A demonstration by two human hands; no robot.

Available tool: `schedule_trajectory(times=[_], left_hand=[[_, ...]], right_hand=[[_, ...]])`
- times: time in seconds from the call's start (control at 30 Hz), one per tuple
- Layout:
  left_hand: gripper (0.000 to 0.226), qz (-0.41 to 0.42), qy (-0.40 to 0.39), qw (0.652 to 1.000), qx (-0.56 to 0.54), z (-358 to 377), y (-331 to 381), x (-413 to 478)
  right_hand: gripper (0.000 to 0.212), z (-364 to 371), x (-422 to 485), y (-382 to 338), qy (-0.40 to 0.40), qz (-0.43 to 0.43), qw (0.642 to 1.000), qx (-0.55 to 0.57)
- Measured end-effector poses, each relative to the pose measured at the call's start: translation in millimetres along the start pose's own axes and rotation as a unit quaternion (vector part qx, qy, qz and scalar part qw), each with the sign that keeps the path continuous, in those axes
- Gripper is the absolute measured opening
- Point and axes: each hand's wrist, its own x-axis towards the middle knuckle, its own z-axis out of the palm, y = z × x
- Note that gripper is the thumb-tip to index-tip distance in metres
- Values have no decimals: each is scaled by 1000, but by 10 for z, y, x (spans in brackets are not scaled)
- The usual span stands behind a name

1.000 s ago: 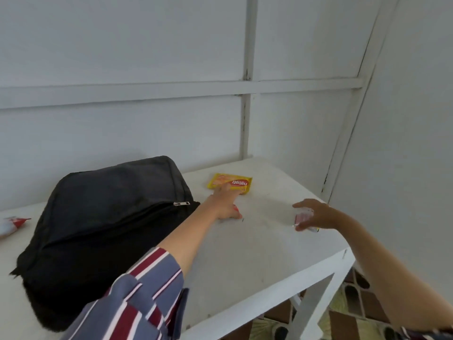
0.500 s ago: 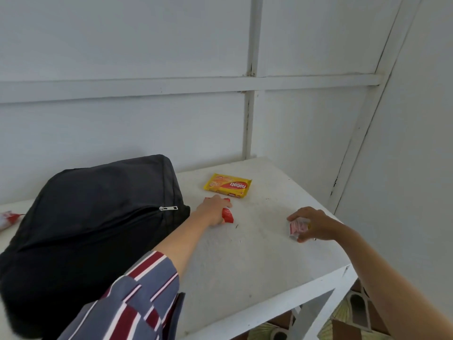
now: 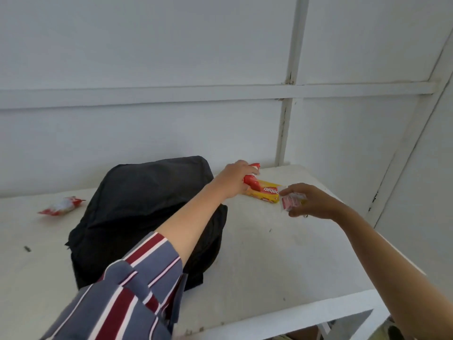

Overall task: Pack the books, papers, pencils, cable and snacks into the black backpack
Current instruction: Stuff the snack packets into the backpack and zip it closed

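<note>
The black backpack (image 3: 147, 204) lies on the white table (image 3: 282, 261), its zip closed as far as I can see. My left hand (image 3: 232, 179) grips a red snack packet (image 3: 252, 180) lifted just above the table, right of the backpack's top. Under and beside it lies a yellow biscuit packet (image 3: 268, 192). My right hand (image 3: 308, 201) pinches a small pink-and-clear snack packet (image 3: 290, 202) next to the yellow one. Another red-and-white snack packet (image 3: 61, 205) lies left of the backpack.
White panelled walls close in behind the table and on the right. The table's front edge (image 3: 294, 317) and right corner are near my right forearm. A small dark speck (image 3: 27, 249) lies on the table at the left.
My left hand has picked the red packet up off the table and raised it over the yellow packet. My right hand has lifted its small packet and moved left toward the yellow one.
</note>
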Motion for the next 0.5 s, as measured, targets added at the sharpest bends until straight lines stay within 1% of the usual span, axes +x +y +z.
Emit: schedule_trajectory(times=[0.1, 0.23, 0.33, 0.5], left_hand=[[52, -16, 43, 999, 10, -389, -177, -189], [54, -69, 67, 995, 31, -731, -583, -567], [56, -114, 64, 990, 52, -894, -891, -907], [56, -161, 55, 983, 71, -1031, -1351, -1388]], right_hand=[[46, 122, 117, -434, -3, -52, 999, 11], [46, 413, 253, -1019, -14, -101, 994, 26], [46, 695, 403, -1361, -36, -125, 989, 65], [47, 1146, 636, -1814, -63, -164, 983, 46]])
